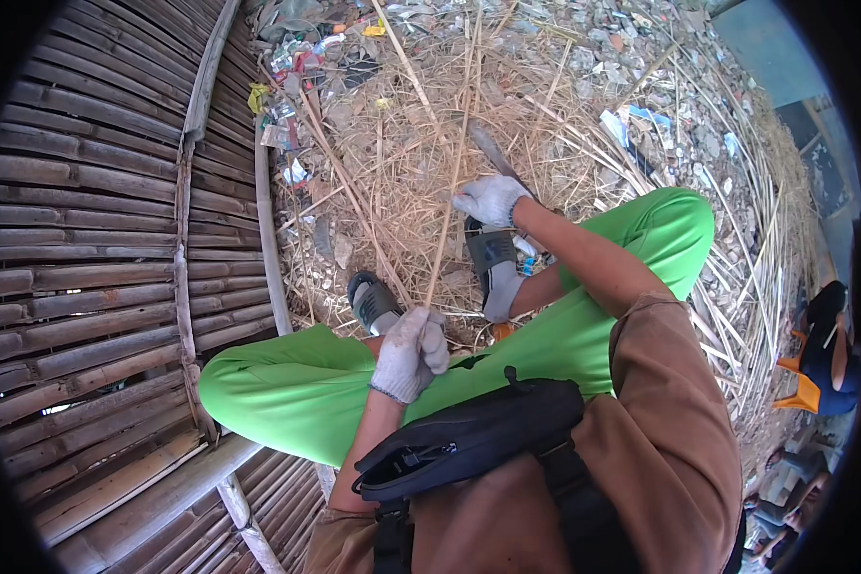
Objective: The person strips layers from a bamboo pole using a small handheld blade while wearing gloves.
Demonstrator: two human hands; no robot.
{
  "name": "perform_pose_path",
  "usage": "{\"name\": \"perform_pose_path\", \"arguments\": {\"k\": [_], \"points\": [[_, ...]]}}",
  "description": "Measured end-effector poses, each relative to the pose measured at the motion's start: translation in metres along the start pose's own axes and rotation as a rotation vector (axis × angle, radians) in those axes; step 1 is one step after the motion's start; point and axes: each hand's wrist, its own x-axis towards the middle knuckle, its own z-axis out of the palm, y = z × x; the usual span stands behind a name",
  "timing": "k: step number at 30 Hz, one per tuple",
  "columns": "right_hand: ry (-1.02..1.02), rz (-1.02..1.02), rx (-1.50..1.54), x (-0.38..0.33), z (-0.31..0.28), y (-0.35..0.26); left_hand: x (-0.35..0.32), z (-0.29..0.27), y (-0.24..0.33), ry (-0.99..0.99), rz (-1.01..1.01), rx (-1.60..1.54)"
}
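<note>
A long, thin bamboo strip (441, 251) slants up and away between my feet. My left hand (411, 352), in a white knit glove, is closed around its near end above my lap. Farther along, my right hand (489, 199), gloved too, is closed with its fingertips at the strip, pinching it. Just beyond the right hand a dark, knife-like blade (494, 151) runs behind the wrist; its handle is hidden, and whether it lies on the ground cannot be told.
Straw-like shavings (392, 163) and litter cover the ground. A bamboo slat wall (77, 230) stands at left. Cut strips (727, 325) are piled at right, with an orange chair (796, 387) and people beyond. My sandalled feet (496, 258) flank the strip; a black bag (474, 435) hangs at my chest.
</note>
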Motion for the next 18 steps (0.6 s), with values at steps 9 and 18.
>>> {"name": "perform_pose_path", "arguments": {"k": [9,18], "points": [[0.061,0.015,0.065,-0.006,0.028,0.003,0.020,-0.008,-0.013,0.440,0.309,1.572],[-0.002,-0.251,0.114,-0.096,0.040,-0.073,0.019,0.010,-0.002,0.419,0.083,0.717]]}}
